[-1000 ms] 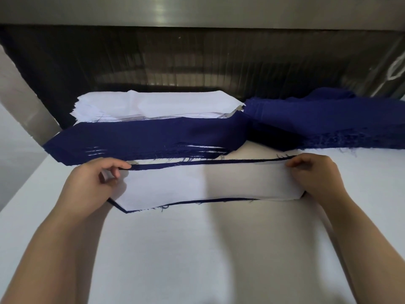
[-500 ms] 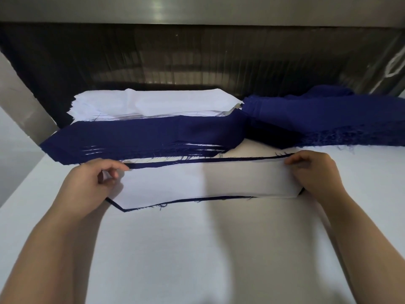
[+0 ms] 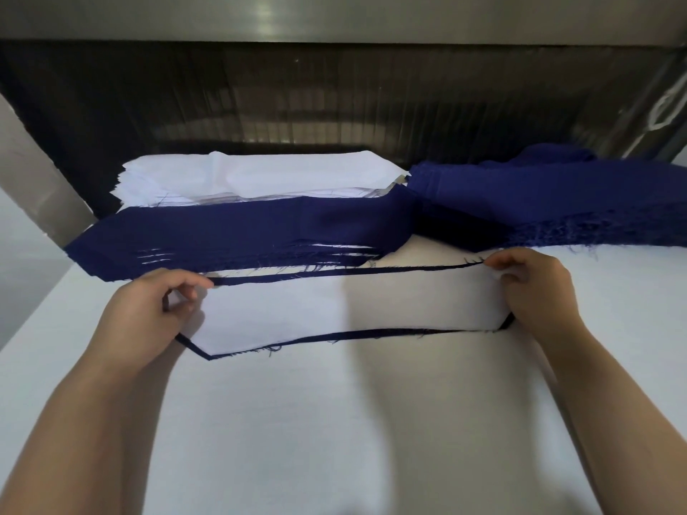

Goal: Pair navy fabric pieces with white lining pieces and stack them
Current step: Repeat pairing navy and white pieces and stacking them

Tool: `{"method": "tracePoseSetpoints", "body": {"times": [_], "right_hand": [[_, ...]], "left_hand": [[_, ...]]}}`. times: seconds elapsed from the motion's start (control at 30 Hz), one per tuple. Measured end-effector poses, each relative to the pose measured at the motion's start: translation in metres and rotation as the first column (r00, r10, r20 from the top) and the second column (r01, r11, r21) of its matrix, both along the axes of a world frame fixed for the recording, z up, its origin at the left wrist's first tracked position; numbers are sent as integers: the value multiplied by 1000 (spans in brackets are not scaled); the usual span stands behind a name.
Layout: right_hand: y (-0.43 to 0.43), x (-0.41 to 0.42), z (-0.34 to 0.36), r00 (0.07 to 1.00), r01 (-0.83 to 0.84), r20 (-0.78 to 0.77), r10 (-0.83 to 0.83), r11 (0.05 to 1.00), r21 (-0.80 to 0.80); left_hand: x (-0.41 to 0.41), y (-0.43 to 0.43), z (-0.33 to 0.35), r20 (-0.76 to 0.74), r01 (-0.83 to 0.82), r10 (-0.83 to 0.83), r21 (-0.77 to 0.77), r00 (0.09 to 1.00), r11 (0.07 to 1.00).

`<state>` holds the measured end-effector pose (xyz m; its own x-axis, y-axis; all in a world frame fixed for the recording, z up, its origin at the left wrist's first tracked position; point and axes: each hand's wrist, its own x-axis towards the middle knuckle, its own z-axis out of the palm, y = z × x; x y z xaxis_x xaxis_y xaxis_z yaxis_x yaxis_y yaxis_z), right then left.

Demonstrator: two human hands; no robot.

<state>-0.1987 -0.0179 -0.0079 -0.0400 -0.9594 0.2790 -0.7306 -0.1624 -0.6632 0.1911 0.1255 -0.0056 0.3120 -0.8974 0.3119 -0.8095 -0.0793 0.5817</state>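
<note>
A white lining piece (image 3: 334, 310) lies on top of a navy fabric piece (image 3: 282, 279), whose dark edge shows all around it. My left hand (image 3: 148, 314) pinches the left end of this pair, and my right hand (image 3: 535, 288) pinches the right end. Behind it sits a stack of navy pieces with white layers between them (image 3: 238, 232). Further back lies a pile of white lining pieces (image 3: 260, 176). A heap of loose navy fabric (image 3: 557, 202) lies at the back right.
The white table surface (image 3: 334, 421) stretches toward me. A dark ribbed wall (image 3: 334, 98) under a metal ledge closes off the back. A grey metal post (image 3: 33, 180) stands at the left.
Both hands have kept their hold on the ends of the pair. The pair has shifted slightly away from me, toward the navy stack.
</note>
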Motion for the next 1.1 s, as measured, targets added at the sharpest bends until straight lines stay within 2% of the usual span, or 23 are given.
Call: {"method": "tracePoseSetpoints", "body": {"times": [0.33, 0.43, 0.63, 0.87, 1.1], "right_hand": [[-1, 1, -3, 999, 2, -34, -1, 1000, 13], [-1, 1, -3, 999, -6, -49, 6, 1000, 9], [-2, 4, -3, 969, 51, -238, -63, 997, -56], [0, 8, -4, 967, -98, -239, 92, 995, -13], [3, 11, -2, 960, -153, -228, 160, 987, 48]], "left_hand": [[-3, 2, 3, 5, -19, 19, 19, 1000, 1000], [-6, 1, 4, 85, -31, 31, 4, 996, 1000], [-15, 2, 5, 139, -142, 139, 15, 981, 990], [-24, -2, 6, 58, -12, 12, 12, 998, 1000], [-23, -5, 3, 54, -29, 26, 64, 998, 998]]}}
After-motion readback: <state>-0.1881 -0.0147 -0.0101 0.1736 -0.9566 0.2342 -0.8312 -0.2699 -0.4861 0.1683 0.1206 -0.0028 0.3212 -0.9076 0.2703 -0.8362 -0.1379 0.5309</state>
